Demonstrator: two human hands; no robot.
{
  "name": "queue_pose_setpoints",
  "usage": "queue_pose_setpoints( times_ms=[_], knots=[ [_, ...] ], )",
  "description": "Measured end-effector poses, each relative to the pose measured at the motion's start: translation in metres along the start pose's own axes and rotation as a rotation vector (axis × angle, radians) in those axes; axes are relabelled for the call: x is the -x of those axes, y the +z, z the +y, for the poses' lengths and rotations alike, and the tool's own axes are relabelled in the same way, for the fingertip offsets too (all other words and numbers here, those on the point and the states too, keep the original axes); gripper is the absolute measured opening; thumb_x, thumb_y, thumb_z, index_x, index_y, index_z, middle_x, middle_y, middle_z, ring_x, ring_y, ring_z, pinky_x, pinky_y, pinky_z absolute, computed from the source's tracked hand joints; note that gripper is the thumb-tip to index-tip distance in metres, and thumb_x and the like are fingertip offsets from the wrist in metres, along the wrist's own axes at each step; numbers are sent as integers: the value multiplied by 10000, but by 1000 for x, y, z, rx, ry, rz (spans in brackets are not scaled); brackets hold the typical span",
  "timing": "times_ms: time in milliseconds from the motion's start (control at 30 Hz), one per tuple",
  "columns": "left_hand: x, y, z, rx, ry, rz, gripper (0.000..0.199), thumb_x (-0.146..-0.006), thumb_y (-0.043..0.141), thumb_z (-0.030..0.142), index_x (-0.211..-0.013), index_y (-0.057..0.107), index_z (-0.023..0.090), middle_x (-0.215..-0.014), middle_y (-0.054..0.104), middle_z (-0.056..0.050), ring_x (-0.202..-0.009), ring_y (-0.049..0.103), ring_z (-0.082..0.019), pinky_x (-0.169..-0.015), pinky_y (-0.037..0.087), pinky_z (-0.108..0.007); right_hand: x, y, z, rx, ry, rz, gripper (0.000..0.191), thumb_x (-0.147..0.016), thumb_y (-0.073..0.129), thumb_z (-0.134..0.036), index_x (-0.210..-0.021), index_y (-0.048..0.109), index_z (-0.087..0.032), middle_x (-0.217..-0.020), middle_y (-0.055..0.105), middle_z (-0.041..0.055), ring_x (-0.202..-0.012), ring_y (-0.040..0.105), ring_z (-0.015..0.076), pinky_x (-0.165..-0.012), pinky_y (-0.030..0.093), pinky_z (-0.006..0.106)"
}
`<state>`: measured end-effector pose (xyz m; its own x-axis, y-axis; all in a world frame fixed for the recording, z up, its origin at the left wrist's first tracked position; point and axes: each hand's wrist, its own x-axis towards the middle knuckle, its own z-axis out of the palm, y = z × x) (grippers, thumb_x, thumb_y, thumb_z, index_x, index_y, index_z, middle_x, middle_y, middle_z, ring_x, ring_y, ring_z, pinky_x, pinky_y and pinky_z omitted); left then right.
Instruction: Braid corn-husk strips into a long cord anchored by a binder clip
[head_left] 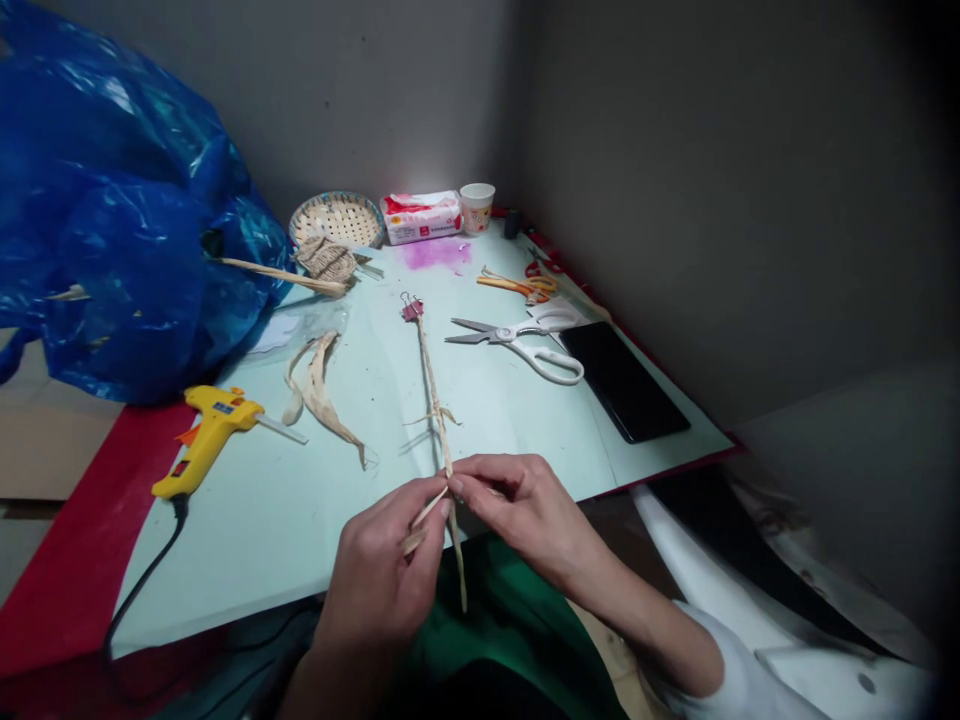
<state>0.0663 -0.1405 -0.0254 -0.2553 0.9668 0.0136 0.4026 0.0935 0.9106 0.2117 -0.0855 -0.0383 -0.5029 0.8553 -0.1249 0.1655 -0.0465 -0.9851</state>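
Observation:
A thin braided cord (430,375) of pale plant fibre runs from a dark pink binder clip (412,310) on the table towards me. Loose strands stick out sideways partway down it. At its near end, my left hand (390,550) pinches the fibre strands, and one flat strand crosses its fingers. Close against it, my right hand (525,500) grips the cord between thumb and fingers. The fingertips of both hands nearly touch. A loose tail of fibre (459,570) hangs below them past the table's edge.
White scissors (544,360) and a black phone (622,380) lie to the right. On the left are dry husk pieces (322,390), a yellow glue gun (206,435) and a big blue bag (127,210). Behind stand a basket (337,215), tissue pack (422,218) and paper cup (477,208).

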Motion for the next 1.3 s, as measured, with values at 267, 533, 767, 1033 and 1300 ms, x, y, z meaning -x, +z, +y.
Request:
queue_pose_setpoints(
  times_ms=[267, 533, 767, 1033, 1300],
  knots=[
    [32, 0, -7, -205, 100, 71, 100, -769, 647, 204, -717, 704, 268, -656, 717, -1, -590, 636, -182, -626, 409, -260, 3, 4, -5, -111, 64, 62, 252, -886, 564, -305, -780, 739, -156, -747, 713, 34, -752, 622, 167, -705, 451, 251],
    [44, 14, -21, -269, 219, -209, 246, -870, 509, 226, -668, 649, 225, -572, 594, -26, -518, 529, -160, -552, 324, -289, 4, 2, -8, -259, 146, -1, 257, -895, 552, -297, -795, 722, -132, -730, 677, 21, -483, 386, 69, -488, 305, 217],
    [-2, -11, 8, 130, -252, -239, 325, -893, 515, 434, -1139, 572, 229, -657, 588, 21, -442, 424, -99, -456, 297, -236, 6, 4, 0, -187, -4, 56, 298, -907, 529, -283, -688, 662, -132, -676, 625, 26, -690, 565, 141, -683, 422, 251],
    [-18, 19, -10, 392, -408, -497, 258, -877, 554, 460, -868, 492, 210, -619, 400, 91, -463, 203, -46, -404, 94, -198, 12, -4, 8, -27, -60, 37, 247, -942, 464, -253, -985, 692, -170, -741, 629, 14, -725, 585, 154, -706, 445, 261],
    [-17, 17, -9, 374, -416, -453, 246, -877, 557, 440, -808, 485, 215, -522, 302, 110, -454, 192, -60, -401, 112, -195, 27, -10, 2, 255, -99, 72, 100, -972, 424, -236, -1012, 511, -208, -726, 575, -34, -678, 513, 134, -664, 381, 257]
  ],
)
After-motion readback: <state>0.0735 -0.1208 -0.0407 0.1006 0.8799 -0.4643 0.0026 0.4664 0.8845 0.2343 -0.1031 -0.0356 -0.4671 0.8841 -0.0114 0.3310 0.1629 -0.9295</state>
